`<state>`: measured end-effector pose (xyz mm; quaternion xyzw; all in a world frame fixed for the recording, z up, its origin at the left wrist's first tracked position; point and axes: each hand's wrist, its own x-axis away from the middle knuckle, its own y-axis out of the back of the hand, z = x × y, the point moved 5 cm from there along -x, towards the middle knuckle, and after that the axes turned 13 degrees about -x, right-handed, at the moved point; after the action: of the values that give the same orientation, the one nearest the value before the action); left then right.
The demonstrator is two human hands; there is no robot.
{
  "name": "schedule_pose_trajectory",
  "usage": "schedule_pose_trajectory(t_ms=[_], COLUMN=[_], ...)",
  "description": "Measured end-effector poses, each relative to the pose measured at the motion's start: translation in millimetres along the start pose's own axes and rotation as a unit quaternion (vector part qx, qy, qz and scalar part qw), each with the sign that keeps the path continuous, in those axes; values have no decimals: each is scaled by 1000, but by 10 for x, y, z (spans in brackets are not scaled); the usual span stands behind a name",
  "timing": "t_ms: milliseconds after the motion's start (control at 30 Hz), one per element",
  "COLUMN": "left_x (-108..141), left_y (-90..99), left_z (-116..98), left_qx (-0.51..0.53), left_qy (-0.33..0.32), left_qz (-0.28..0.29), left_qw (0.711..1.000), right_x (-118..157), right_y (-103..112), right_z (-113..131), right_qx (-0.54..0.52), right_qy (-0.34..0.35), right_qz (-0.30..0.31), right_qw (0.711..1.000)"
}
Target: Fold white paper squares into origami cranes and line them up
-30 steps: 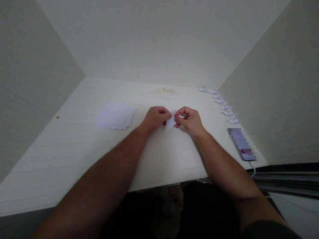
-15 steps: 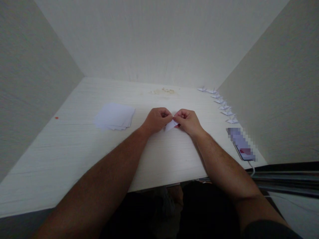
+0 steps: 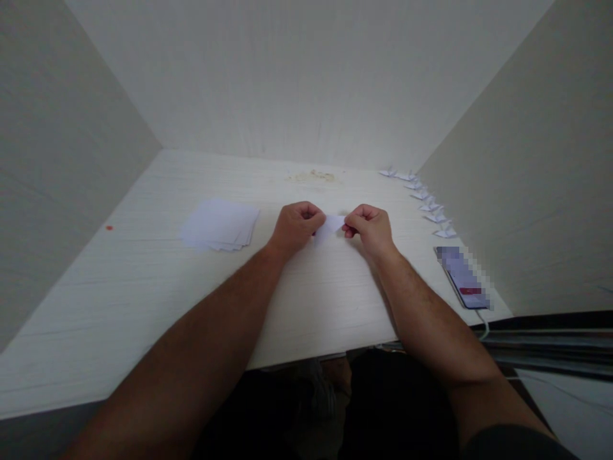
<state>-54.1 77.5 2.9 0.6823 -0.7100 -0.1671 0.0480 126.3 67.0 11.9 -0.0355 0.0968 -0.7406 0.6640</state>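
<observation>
A small folded piece of white paper (image 3: 331, 225) is stretched between my two hands, just above the white table. My left hand (image 3: 297, 225) pinches its left side between thumb and fingers. At its right corner, my right hand (image 3: 370, 227) grips it with the thumb and fingertips. The fingers partly cover the paper, so its full folds cannot be made out. To the left of my hands lies a loose stack of white paper sheets (image 3: 223, 222).
Several folded white paper cranes (image 3: 431, 204) stand in a line along the right wall. Below them lies a phone (image 3: 462, 278) with a cable (image 3: 484, 326). Walls (image 3: 306, 83) enclose the table (image 3: 306, 300) at the back and sides. A yellowish stain (image 3: 313, 177) marks the back.
My hands have moved apart, the left one leftward and the right one rightward. More of the folded paper shows between them. The stack and the cranes stay in place.
</observation>
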Motion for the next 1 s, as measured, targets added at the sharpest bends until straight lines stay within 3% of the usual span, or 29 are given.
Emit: schedule_pose_trajectory(t_ms=[100, 333, 567, 833, 1000], left_x=[6, 34, 55, 53, 41], left_y=[-13, -67, -113, -131, -116], left_z=[16, -43, -57, 20, 15], left_qx=[4, -61, -6, 60, 30], left_qy=[8, -23, -14, 42, 25], left_qz=[2, 20, 39, 37, 32], left_qw=[1000, 998, 999, 997, 999], right_x=[1, 37, 90, 102, 91], right_y=[17, -50, -99, -86, -97], right_z=[0, -80, -62, -53, -68], right_qx=[-15, 85, 108, 127, 130], right_qy=[19, 24, 72, 86, 75], right_qz=[-23, 58, 71, 65, 74], right_qw=[999, 994, 989, 986, 986])
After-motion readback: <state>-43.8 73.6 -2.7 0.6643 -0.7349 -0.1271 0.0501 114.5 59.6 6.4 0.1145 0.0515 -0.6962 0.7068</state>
